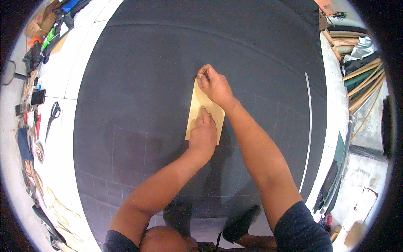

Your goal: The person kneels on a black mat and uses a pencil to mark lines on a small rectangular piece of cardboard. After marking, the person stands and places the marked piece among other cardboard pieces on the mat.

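Left hand [204, 135] presses the yellow card [197, 100], index finger extended; right hand [215, 85] pinches something small [205, 72] at its far edge. Keep it flat on the black fabric [138, 80]!

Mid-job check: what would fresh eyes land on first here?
The pale yellow card, mid-picture on black cloth, with the left hand on it and the right hand at its upper end. Next, black-handled scissors at far left and the long white strip along the cloth's right.
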`<state>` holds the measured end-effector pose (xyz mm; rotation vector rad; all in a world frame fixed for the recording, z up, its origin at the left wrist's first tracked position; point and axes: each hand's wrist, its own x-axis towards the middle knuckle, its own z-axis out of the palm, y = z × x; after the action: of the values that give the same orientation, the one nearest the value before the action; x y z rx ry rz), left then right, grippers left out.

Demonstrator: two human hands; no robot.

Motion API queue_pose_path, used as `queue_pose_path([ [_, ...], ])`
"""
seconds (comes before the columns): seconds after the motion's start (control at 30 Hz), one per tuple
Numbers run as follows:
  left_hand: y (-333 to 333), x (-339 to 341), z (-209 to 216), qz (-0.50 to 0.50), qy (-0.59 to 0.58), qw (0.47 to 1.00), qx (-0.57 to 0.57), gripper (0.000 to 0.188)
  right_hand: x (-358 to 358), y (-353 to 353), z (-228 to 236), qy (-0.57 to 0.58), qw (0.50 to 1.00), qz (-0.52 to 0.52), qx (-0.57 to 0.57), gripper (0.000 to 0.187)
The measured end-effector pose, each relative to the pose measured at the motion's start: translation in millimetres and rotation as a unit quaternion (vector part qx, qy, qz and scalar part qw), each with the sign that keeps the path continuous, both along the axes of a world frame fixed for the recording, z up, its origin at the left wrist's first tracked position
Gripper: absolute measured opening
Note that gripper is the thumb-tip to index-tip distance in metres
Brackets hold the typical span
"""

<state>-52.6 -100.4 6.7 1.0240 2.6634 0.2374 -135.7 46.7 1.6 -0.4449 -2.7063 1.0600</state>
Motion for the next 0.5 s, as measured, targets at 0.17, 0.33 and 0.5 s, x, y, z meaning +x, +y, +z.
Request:
queue_pose_path([
  [0.17, -3, -2, -16, -0.04, 0.079, 0.996, 0.014, 0.04, 1, -3, 1, -0.003, 1.0, -0.017, -0.021, 0.015],
  [0.33, -3, -4, -18, -0.047, 0.051, 0.998, 0.007, 0.041, 3, -3, -2, 0.027, 0.999, -0.024, -0.016, 0.016],
  [0.5, 1, -3, -22, -0.027, 0.011, 1.0, 0.004, 0.041, 8, -6, -1, 0.052, 0.998, -0.041, -0.017, 0.014],
])
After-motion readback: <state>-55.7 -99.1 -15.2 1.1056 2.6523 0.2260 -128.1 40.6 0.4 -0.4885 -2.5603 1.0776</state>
